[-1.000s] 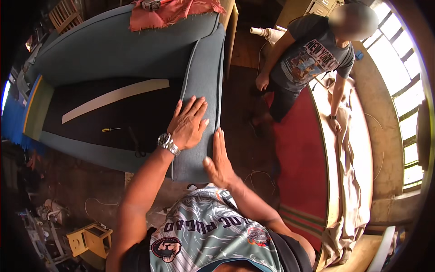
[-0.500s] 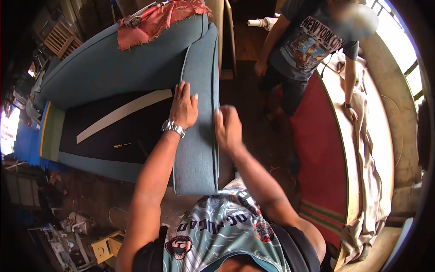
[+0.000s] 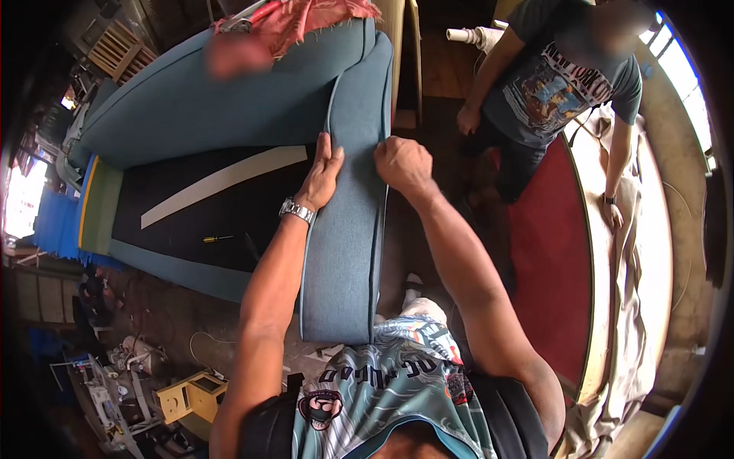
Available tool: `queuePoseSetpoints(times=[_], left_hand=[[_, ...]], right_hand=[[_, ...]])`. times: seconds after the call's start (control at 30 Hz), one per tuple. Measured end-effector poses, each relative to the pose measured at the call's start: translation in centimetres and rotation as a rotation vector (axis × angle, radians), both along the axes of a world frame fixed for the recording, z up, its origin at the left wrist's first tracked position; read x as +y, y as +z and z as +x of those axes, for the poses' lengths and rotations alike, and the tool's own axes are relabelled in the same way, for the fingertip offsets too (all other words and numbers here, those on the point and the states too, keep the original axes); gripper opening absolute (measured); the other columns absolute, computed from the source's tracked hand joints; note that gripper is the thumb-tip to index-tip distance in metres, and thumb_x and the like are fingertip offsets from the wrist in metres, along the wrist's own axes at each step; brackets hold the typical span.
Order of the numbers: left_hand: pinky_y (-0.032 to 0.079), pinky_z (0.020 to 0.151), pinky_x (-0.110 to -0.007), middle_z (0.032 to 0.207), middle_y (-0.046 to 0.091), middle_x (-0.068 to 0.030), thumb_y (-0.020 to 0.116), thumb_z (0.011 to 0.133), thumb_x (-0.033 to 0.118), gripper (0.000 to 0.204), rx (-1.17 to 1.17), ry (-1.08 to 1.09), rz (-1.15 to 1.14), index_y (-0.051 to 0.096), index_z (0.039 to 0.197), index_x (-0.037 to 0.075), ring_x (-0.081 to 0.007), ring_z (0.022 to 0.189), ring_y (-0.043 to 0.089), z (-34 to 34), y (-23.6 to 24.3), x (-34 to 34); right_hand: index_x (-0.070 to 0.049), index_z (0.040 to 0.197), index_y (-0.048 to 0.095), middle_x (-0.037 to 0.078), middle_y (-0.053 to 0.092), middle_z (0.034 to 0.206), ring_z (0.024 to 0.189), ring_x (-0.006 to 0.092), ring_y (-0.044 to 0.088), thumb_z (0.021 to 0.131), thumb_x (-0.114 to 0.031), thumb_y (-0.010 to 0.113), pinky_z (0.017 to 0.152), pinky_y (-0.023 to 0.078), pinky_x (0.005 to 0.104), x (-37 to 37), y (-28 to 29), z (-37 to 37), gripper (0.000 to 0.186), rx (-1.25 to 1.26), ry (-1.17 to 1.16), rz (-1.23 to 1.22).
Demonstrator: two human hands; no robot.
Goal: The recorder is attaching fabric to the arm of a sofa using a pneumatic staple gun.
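A sofa covered in blue-grey fabric stands before me, and its padded arm (image 3: pixel 345 245) runs toward my body. My left hand (image 3: pixel 322 177) lies against the inner side of that arm, fingers stretched out and nothing held. At the outer side, my right hand (image 3: pixel 405 164) is closed in a fist on the piped edge of the cover; its fingertips are hidden. Inside the sofa's dark seat frame (image 3: pixel 176 210) lie a long, pale curved strip (image 3: pixel 225 186) and a screwdriver with a yellow handle (image 3: pixel 217 239).
Frayed red cloth (image 3: pixel 317 24) with a tool on it drapes over the sofa back. At right, a person (image 3: pixel 562 92) leans one hand on a long piece with red fabric (image 3: pixel 547 260) and beige cloth (image 3: pixel 623 306). A yellow wooden piece (image 3: pixel 191 396) sits at lower left.
My right hand has moved up along the arm's outer edge and its fingers are curled tighter. My left hand has turned more edge-on against the inner side. The whole view has shifted slightly.
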State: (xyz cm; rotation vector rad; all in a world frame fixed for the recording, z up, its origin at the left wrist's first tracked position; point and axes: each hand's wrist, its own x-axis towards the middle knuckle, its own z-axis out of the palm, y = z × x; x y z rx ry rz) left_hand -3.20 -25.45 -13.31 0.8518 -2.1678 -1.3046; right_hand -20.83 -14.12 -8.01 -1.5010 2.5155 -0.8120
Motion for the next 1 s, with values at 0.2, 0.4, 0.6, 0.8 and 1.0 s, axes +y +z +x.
queuePoseSetpoints(times=[0.2,0.4,0.6,0.8,1.0], left_hand=[[0.017,0.123,-0.049,0.158,0.019,-0.0359,0.045,0.103,0.037,0.074,-0.240,0.074,-0.536,0.021,0.150,-0.014,-0.0471,0.149,0.019,-1.4,1.3,0.1],[0.018,0.123,-0.052,0.155,0.023,-0.0382,0.050,0.101,0.028,0.067,-0.174,-0.024,-0.586,0.027,0.146,-0.017,-0.0519,0.146,0.021,-2.8,1.6,-1.3],[0.018,0.123,-0.052,0.157,0.021,-0.0362,0.046,0.102,0.031,0.067,-0.201,-0.068,-0.586,0.028,0.148,-0.014,-0.0520,0.147,0.020,-2.7,1.5,-1.7],[0.019,0.118,-0.063,0.159,0.030,-0.0243,0.046,0.101,0.041,0.066,-0.421,0.018,-0.803,0.034,0.150,-0.001,-0.0466,0.148,0.021,-4.1,1.8,-2.2],[0.013,0.119,-0.062,0.163,0.026,-0.0163,0.040,0.105,0.042,0.062,-0.529,-0.043,-0.859,0.030,0.155,0.009,-0.0395,0.152,0.020,-7.2,2.1,-4.5]], right_hand=[[-0.003,0.092,0.072,0.021,0.071,0.088,0.085,0.0421,0.069,0.094,-0.035,0.054,0.077,0.055,0.0519,-0.8,0.3,-1.0,0.036,-0.089,-0.028,0.098],[-0.007,0.108,0.065,0.012,0.065,0.114,0.115,0.0323,0.060,0.095,-0.032,0.057,0.098,0.046,0.0447,-5.5,7.7,-1.0,0.029,0.386,0.210,-0.695],[-0.011,0.144,0.047,0.007,0.036,0.159,0.151,0.0243,0.023,0.099,-0.041,0.040,0.118,0.027,0.0578,-12.8,-1.6,-3.2,0.055,-0.013,0.083,-0.083],[-0.003,0.123,0.056,0.024,0.057,0.123,0.122,0.0428,0.049,0.101,-0.035,0.042,0.102,0.043,0.0471,-12.2,-5.4,-7.3,0.042,-0.233,0.285,-0.526],[0.003,0.155,0.025,0.026,0.019,0.163,0.152,0.0407,0.016,0.105,-0.028,0.041,0.124,0.015,0.0477,8.1,-6.2,8.7,0.061,-0.558,0.188,-0.605]])
